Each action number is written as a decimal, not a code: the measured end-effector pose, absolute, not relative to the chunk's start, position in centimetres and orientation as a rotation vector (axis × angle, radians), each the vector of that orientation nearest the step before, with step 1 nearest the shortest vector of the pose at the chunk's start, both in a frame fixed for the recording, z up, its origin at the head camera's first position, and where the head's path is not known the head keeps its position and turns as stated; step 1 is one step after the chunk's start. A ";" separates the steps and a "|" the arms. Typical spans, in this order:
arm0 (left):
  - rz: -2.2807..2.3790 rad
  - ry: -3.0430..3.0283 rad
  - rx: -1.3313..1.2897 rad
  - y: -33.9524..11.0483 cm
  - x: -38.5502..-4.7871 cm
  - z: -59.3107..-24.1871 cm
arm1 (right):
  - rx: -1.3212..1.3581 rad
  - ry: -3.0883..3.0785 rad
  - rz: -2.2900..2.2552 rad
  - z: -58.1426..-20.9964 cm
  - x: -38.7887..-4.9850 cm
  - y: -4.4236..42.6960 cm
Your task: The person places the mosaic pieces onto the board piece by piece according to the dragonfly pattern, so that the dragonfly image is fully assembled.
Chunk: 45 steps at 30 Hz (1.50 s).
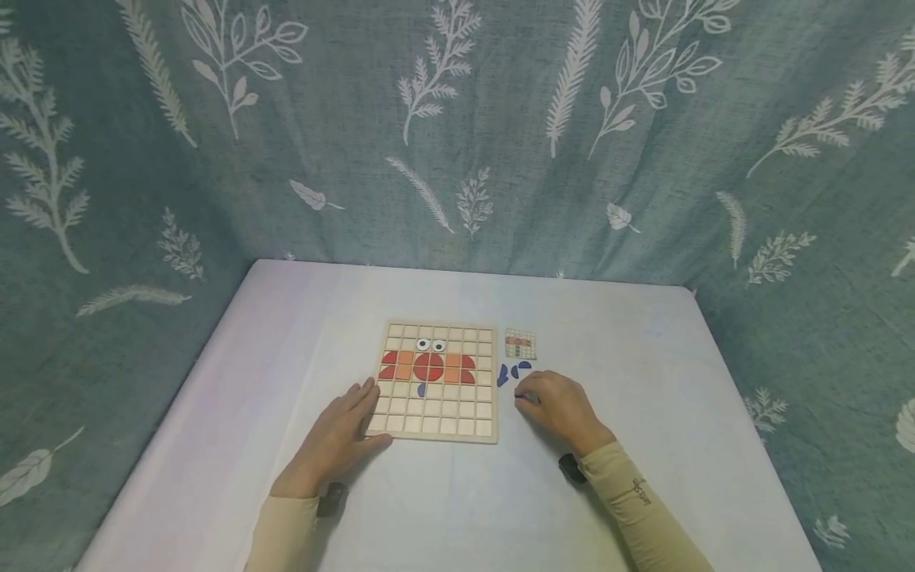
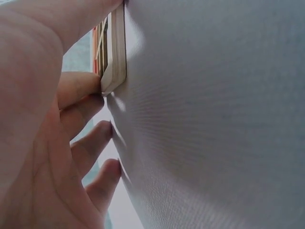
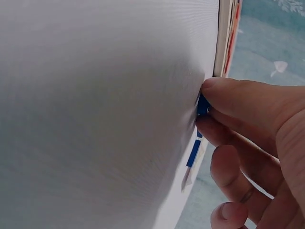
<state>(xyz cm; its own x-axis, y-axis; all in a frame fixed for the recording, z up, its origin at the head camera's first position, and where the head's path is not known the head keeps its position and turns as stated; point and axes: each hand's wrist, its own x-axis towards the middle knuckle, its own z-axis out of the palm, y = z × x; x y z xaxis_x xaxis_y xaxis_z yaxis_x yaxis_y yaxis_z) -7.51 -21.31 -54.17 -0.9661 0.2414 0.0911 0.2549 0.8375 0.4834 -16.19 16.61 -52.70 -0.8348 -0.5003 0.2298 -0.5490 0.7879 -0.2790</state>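
Observation:
A square wooden grid board (image 1: 436, 427) lies on the table, bearing red quarter-round pieces (image 1: 429, 367), orange squares (image 1: 453, 367), two eye pieces (image 1: 431, 345) and one blue piece (image 1: 422, 389). My left hand (image 1: 343, 433) touches its left edge and front left corner with fairly straight fingers; in the left wrist view, the board's corner (image 2: 116, 71) sits between thumb and fingers. To the right of the board, my right hand (image 1: 561, 407) pinches a small blue piece (image 3: 203, 104) between thumb and forefinger, close to the tabletop. The fingers hide most of that piece.
Several loose blue pieces (image 1: 503, 374) lie between the board and my right hand. Beyond them is a small pattern card (image 1: 520, 344) with a gridded picture. The white table (image 1: 608, 334) ends at a green leaf-patterned curtain (image 1: 515, 206) at the back and sides.

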 end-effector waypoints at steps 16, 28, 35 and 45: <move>-0.788 -2.979 -0.396 -21.1 -7.5 -54.3 | 1.024 -2.453 0.705 -52.3 -16.3 15.3; -0.754 -2.996 -0.404 -21.0 -7.6 -53.9 | 1.109 -2.333 0.829 -52.0 -16.2 12.6; -0.754 -3.016 -0.392 -21.1 -7.6 -53.9 | 1.104 -2.306 0.852 -52.3 -16.2 11.1; -0.774 -3.001 -0.384 -21.1 -7.5 -53.7 | 1.088 -2.324 0.801 -52.3 -16.0 8.7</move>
<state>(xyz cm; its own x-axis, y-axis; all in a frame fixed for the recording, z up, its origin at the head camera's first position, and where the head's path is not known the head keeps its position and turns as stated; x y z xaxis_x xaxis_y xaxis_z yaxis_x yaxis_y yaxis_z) -7.52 -21.12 -53.75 -0.9696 0.2317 0.0787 0.2408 0.8470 0.4738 -16.04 8.72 -52.32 -0.5878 -0.5342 0.6076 -0.7951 0.5202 -0.3118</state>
